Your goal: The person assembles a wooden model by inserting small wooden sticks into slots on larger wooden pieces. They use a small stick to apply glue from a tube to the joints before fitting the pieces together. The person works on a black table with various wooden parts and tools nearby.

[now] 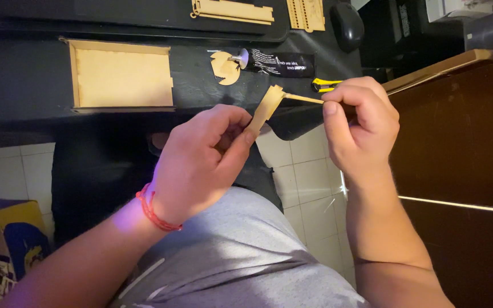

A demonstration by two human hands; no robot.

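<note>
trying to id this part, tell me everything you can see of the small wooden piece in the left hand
The small wooden piece is a flat, pale strip that looks like thin laser-cut plywood, with a notched upper end. It tilts up to the right, held above the dark desk edge. The left hand pinches its lower end between thumb and fingers. At its top it meets a thin wooden stick held by the right hand.

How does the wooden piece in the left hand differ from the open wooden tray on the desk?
The wooden piece is a narrow strip, held tilted in the left hand; the tray is a wide shallow box lying flat, untouched. The right hand presses a thin stick to the piece. Both are pale cut wood.
</note>
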